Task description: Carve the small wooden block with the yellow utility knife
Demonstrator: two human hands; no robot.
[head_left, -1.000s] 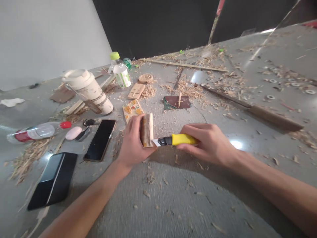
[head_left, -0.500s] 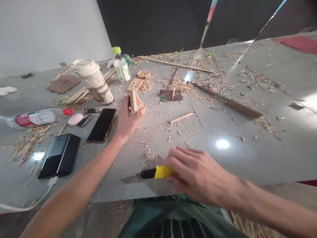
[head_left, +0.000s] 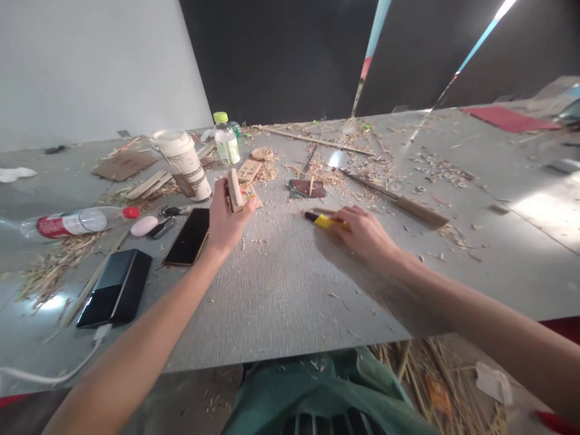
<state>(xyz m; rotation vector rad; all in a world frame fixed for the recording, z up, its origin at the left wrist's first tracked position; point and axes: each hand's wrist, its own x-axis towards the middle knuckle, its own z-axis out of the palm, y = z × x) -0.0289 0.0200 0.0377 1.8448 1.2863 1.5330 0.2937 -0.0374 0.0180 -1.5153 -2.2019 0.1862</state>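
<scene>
**Holding block (head_left: 235, 190) and knife (head_left: 323, 221) apart, not cutting just now**

Gripping the pale wooden block in the left hand (head_left: 226, 220), tilted, with thumb stretched toward 2 o'clock. Impossible to tell from here whether touching the tabletop (head_left: 272, 302) or raised a little. Holding the yellow-handled knife in the right hand (head_left: 365, 232), low over the tabletop, between 3 and 4 o'clock from the block and well apart from it. Pointing the black nose toward 10 o'clock; too blurred to tell blade out or drawn in.

Near the block: a patterned piece (head_left: 251, 192) just beside it at 3 o'clock, a phone (head_left: 188, 237) at 8, a cup (head_left: 185, 166) at 10. Beyond the knife, at 11 o'clock: a brown piece (head_left: 319, 188).

Looks, by judgement, like a working pause, perhaps setting the knife down or brushing at the tabletop. To lay it down, would call for loosening the right fingers with the nose turned from the left hand. To cut instead, would call for drawing the block toward 6 o'clock, then bringing the knife to it, away from the thumb.
</scene>
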